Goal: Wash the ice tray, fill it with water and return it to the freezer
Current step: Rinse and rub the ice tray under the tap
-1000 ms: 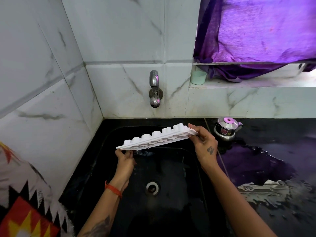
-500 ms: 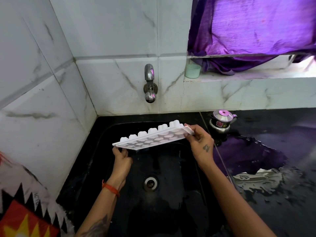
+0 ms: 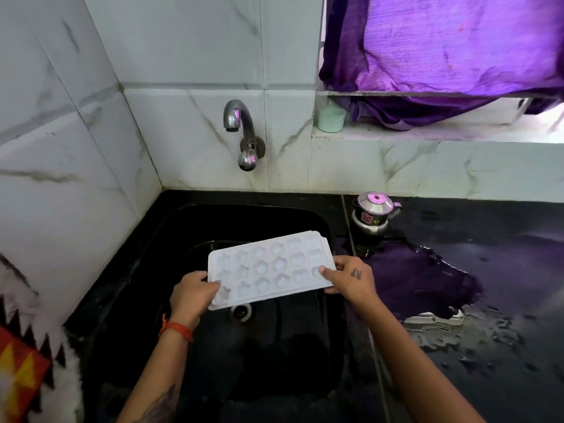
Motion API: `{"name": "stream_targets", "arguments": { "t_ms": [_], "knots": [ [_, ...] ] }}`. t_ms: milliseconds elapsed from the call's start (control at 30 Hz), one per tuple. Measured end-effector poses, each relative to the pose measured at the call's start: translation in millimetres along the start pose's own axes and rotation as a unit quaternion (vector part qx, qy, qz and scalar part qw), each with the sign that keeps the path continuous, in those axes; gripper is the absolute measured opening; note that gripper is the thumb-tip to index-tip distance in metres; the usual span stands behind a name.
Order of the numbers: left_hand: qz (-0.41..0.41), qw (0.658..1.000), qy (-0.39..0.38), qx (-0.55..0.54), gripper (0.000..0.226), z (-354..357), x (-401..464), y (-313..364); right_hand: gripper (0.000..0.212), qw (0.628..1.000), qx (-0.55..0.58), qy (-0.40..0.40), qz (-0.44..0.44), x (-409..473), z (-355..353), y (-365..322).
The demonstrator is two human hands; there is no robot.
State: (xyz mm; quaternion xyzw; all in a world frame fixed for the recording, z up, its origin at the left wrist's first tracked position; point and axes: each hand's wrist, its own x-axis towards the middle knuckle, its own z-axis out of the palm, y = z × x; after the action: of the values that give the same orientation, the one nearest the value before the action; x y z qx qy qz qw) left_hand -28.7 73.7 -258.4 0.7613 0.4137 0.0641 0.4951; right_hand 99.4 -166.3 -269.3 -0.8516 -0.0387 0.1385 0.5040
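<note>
A small steel pot [image 3: 374,215] with a pink-knobbed lid is seen on the black counter [image 3: 503,377], right of the sink. A pale green cup [image 3: 331,119] is set on the marble ledge [image 3: 427,134]. Purple cloth [image 3: 442,47] is draped above. Pooled water [image 3: 476,334] is noted on the counter.

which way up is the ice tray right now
Cavities up. The ice tray shows its open moulds to the camera, held over the sink by the left hand and right hand.

Ice tray [image 3: 270,268] turned cavities-up — lowered nearer the drain [image 3: 241,312], off the tap [image 3: 244,132].
</note>
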Motion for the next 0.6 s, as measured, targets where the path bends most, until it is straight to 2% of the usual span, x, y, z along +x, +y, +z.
{"name": "stream_targets", "arguments": {
  "t_ms": [100,200,300,600],
  "knots": [
    [-0.002,1.000,-0.004,-0.022,0.018,19.3,-17.0,1.4,0.019,1.000,-0.031,-0.002,0.002,-0.4,-28.7,17.6],
    [0.010,0.999,-0.006,-0.050,0.042,40.9,-33.3,6.4,0.016,0.999,-0.053,-0.002,0.012,-0.4,-60.0,35.3],
    [0.018,0.998,-0.010,-0.064,0.031,68.0,-52.5,18.3,0.020,0.997,-0.073,-0.001,0.020,-5.4,-96.0,51.5],
    [0.038,0.993,-0.091,-0.059,0.035,166.7,-105.1,51.6,0.025,0.996,-0.063,0.040,0.057,-25.5,-204.8,119.7]
  ]
}}
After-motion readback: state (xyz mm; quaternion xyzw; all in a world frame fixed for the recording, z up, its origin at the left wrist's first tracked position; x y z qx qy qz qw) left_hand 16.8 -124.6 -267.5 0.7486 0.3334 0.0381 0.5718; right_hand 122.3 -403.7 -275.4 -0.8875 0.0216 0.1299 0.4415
